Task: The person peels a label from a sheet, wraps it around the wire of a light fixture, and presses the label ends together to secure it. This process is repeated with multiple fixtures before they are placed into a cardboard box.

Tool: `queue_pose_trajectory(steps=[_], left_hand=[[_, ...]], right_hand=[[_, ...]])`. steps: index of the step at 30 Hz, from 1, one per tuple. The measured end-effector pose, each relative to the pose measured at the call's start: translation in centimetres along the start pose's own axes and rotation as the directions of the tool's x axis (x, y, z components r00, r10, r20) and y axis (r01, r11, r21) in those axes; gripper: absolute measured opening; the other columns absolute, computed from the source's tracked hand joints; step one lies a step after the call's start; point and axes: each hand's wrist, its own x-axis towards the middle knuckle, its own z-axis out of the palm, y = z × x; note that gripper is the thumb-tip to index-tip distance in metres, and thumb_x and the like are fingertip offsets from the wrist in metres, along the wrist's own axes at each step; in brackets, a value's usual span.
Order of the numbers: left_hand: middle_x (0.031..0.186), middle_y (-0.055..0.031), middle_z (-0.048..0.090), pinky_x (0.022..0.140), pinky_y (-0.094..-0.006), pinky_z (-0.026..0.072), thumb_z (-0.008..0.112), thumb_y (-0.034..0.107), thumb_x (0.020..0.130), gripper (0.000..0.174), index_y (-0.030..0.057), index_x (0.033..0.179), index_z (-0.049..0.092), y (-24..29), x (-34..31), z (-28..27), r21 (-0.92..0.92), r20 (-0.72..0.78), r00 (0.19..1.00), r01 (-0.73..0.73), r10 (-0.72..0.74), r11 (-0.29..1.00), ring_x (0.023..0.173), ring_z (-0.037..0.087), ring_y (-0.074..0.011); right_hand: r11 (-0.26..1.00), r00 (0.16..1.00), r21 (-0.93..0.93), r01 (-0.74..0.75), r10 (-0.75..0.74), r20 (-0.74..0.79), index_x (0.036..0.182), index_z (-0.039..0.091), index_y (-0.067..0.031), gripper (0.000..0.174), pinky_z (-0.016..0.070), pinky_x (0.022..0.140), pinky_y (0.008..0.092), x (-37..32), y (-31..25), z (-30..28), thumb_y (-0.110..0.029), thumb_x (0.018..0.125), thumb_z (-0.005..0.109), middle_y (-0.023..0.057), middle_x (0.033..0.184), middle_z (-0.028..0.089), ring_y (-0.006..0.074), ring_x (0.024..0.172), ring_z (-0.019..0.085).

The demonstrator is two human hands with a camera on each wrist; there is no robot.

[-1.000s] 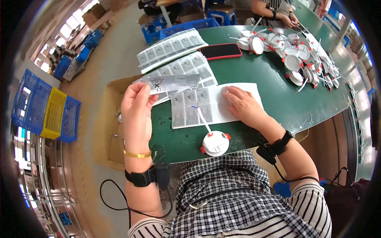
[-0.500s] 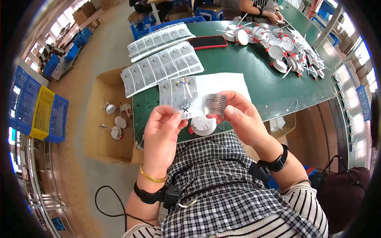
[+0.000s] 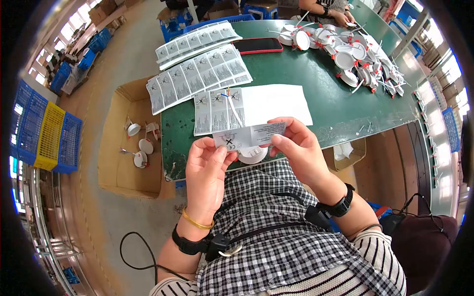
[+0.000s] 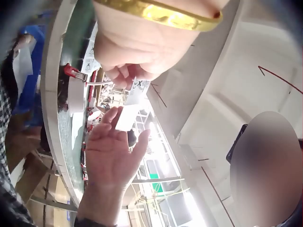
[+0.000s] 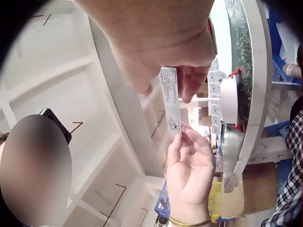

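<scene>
Both hands hold one silver-grey printed label (image 3: 250, 136) stretched flat above the near table edge. My left hand (image 3: 210, 158) pinches its left end with the CE mark; my right hand (image 3: 292, 143) pinches its right end. In the right wrist view the label (image 5: 171, 104) hangs as a narrow strip between the two hands. Under the label a white round downlight (image 3: 252, 155) with red clips lies on the green table (image 3: 316, 84), its white lead running up over a label sheet (image 3: 219, 111) with white backing.
More label sheets (image 3: 197, 71) and a red-cased phone (image 3: 257, 45) lie farther back. A pile of white downlights (image 3: 355, 56) fills the far right. A cardboard box (image 3: 123, 143) with a few lights stands on the floor at left, with blue and yellow crates (image 3: 44, 130) beyond.
The label was first in my left hand alone while my right hand lay on the sheet. My right hand took its other end, and the label went from folded to stretched flat.
</scene>
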Motion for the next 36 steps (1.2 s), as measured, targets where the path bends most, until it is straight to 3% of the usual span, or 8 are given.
queue_pose_trajectory(steps=[4, 7, 10, 15, 20, 24, 26, 36], left_hand=[[0.111, -0.0090, 0.055, 0.090, -0.0320, 0.0502, 0.057, 0.001, 0.091, 0.027, 0.0040, 0.116, 0.047, 0.1, -0.1, 0.2, 0.038, 0.044, 0.997, 0.058, -0.059, 0.998, 0.102, 0.058, -0.0171], [0.122, -0.0104, 0.051, 0.096, -0.0354, 0.0458, 0.066, 0.008, 0.086, 0.048, 0.0036, 0.128, 0.043, 0.8, 0.2, -0.3, 0.239, 0.061, 0.998, -0.013, -0.001, 0.971, 0.113, 0.054, -0.0207], [0.133, -0.0078, 0.047, 0.102, -0.0376, 0.0372, 0.077, 0.017, 0.075, 0.067, 0.0039, 0.132, 0.044, 1.8, 1.0, -0.9, 0.596, 0.217, 0.973, -0.194, 0.076, 0.779, 0.122, 0.047, -0.0209], [0.110, -0.0046, 0.063, 0.095, -0.0311, 0.0429, 0.074, 0.017, 0.079, 0.036, 0.0045, 0.111, 0.060, 2.3, 1.3, -0.1, 0.658, 0.300, 0.943, -0.098, -0.141, 0.747, 0.103, 0.057, -0.0140], [0.098, -0.0024, 0.063, 0.084, -0.0232, 0.0452, 0.059, 0.024, 0.095, 0.023, 0.0026, 0.103, 0.062, 3.4, 3.0, -1.3, 0.470, 0.158, 0.987, -0.086, 0.012, 0.879, 0.092, 0.057, -0.0083], [0.098, -0.0038, 0.064, 0.082, -0.0255, 0.0456, 0.065, 0.023, 0.090, 0.022, 0.0023, 0.098, 0.064, 4.6, 2.9, -1.3, 0.583, 0.120, 0.993, -0.077, 0.009, 0.809, 0.091, 0.059, -0.0108], [0.098, -0.0048, 0.064, 0.085, -0.0283, 0.0459, 0.071, 0.018, 0.083, 0.025, 0.0024, 0.101, 0.064, 4.6, 2.8, -0.1, 0.726, 0.378, 0.924, -0.330, 0.049, 0.604, 0.093, 0.059, -0.0137], [0.095, -0.0049, 0.064, 0.081, -0.0277, 0.0471, 0.071, 0.006, 0.078, 0.012, 0.0030, 0.087, 0.063, 4.7, 2.4, 0.4, 0.683, 0.473, 0.866, -0.244, -0.162, 0.688, 0.089, 0.060, -0.0145]], right_hand=[[0.995, 0.995, -0.085, 0.058, -0.065, -0.079, 0.104, 0.059, -0.0016, 0.016, 0.0467, 0.066, 0.0205, 0.2, 0.7, -0.9, -0.009, 0.091, 0.062, 0.0005, 0.086, 0.063, 0.0061, 0.077, 0.058], [0.985, 0.990, -0.138, 0.104, -0.116, -0.086, 0.102, 0.060, -0.0015, 0.012, 0.0460, 0.064, 0.0190, 0.1, -0.2, -1.3, -0.008, 0.091, 0.061, -0.0011, 0.086, 0.062, 0.0040, 0.076, 0.056], [0.967, 0.994, -0.253, 0.026, 0.001, 0.107, 0.103, 0.060, -0.0013, 0.014, 0.0459, 0.069, 0.0180, 0.0, -0.9, -1.8, -0.006, 0.090, 0.062, -0.0026, 0.091, 0.061, 0.0024, 0.080, 0.055], [0.976, 0.985, -0.217, 0.004, 0.034, 0.170, 0.104, 0.060, -0.0014, 0.014, 0.0457, 0.070, 0.0181, 0.0, -0.4, -1.8, -0.007, 0.090, 0.062, -0.0035, 0.091, 0.060, 0.0020, 0.081, 0.054], [0.971, 0.976, -0.237, 0.017, 0.036, 0.216, 0.102, 0.061, -0.0007, 0.013, 0.0457, 0.070, 0.0182, 0.2, -0.9, -2.0, -0.004, 0.090, 0.061, -0.0015, 0.092, 0.062, 0.0026, 0.080, 0.054], [0.957, 0.980, -0.287, 0.043, 0.015, 0.196, 0.102, 0.061, -0.0007, 0.013, 0.0471, 0.071, 0.0194, 0.6, -0.8, -2.4, -0.003, 0.090, 0.061, -0.0001, 0.094, 0.063, 0.0038, 0.082, 0.056], [0.961, 0.979, -0.275, 0.032, 0.025, 0.200, 0.102, 0.061, -0.0007, 0.013, 0.0476, 0.071, 0.0198, 0.9, -1.1, -1.8, -0.003, 0.090, 0.061, 0.0001, 0.094, 0.063, 0.0041, 0.083, 0.057], [0.919, 0.981, -0.384, 0.089, -0.013, 0.196, 0.121, 0.058, -0.0033, 0.027, 0.0487, 0.071, 0.0215, 3.2, -2.3, -2.3, -0.012, 0.095, 0.054, 0.0029, 0.101, 0.065, 0.0064, 0.082, 0.059]])
